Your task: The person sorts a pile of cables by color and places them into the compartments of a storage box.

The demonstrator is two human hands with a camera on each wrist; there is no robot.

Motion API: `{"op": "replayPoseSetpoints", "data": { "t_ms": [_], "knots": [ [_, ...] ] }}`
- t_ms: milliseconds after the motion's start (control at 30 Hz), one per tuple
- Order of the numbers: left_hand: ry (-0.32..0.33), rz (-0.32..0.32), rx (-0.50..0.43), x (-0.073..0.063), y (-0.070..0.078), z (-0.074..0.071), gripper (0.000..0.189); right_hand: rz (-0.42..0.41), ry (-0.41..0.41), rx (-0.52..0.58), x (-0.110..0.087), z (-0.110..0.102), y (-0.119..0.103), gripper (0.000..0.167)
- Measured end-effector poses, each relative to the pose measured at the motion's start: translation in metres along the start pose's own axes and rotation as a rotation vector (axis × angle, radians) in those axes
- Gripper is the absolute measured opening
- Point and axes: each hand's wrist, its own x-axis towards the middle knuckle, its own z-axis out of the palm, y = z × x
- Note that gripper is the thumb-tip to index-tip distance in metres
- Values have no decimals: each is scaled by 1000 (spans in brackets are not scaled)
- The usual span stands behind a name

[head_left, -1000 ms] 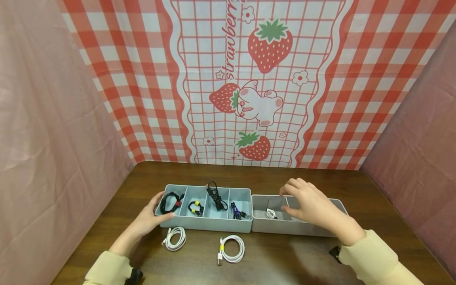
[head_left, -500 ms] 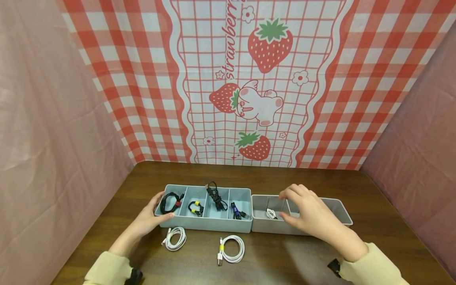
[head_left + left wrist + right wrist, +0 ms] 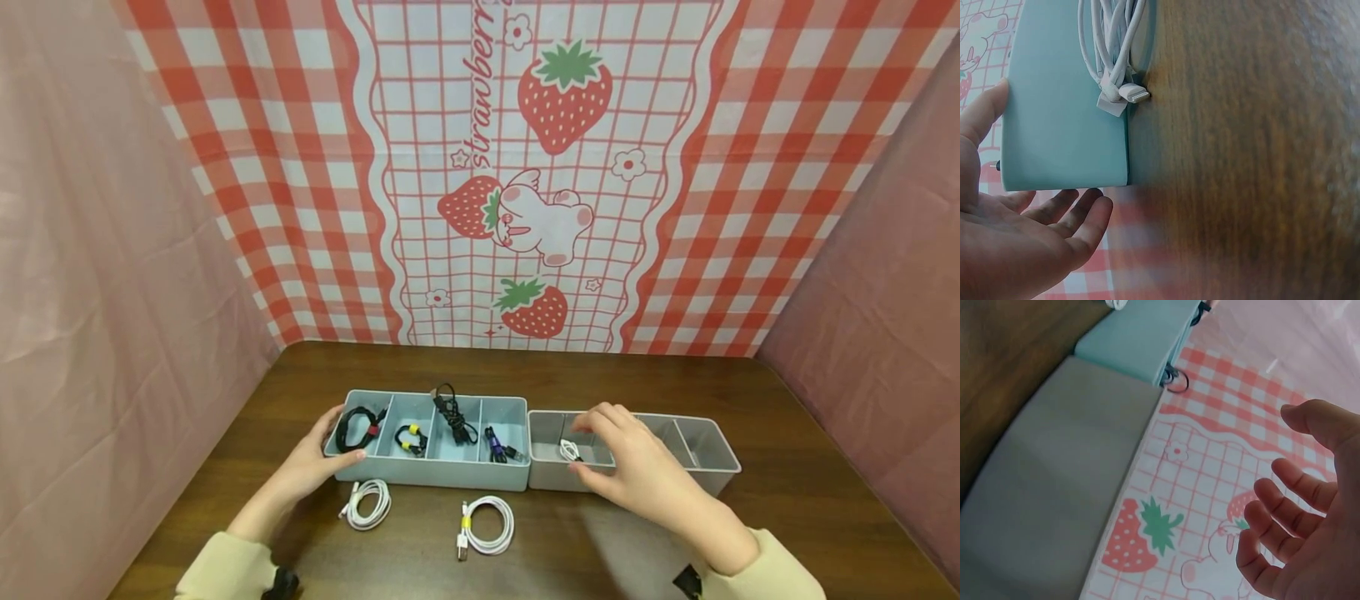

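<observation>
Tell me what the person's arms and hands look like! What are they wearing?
The person wears a plain, pale yellow left sleeve and a matching right sleeve. A small black thing shows by the left one, and another black thing by the right; I can't tell what they are. The left hand and right hand have no gloves.
</observation>
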Motion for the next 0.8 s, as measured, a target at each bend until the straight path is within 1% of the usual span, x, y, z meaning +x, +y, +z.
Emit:
{"op": "replayPoseSetpoints", "data": {
  "t_ms": [67,233,433,700,800],
  "knots": [
    [0,4,-5,-1,0,0,87,10,2,5,-2,3,-3,41],
    [5,15,-19,-1,-1,1,86,66,3,5,-6,10,-12,44],
    [4,15,-13,-2,0,0,87,82,17,20,-10,19,-20,52],
    [-3,5,-9,-3,2,0,87,158,-40,64,-18,35,-26,60],
    [-1,11,-9,-2,2,0,87,169,-55,84,-21,42,-28,62]
  ]
}}
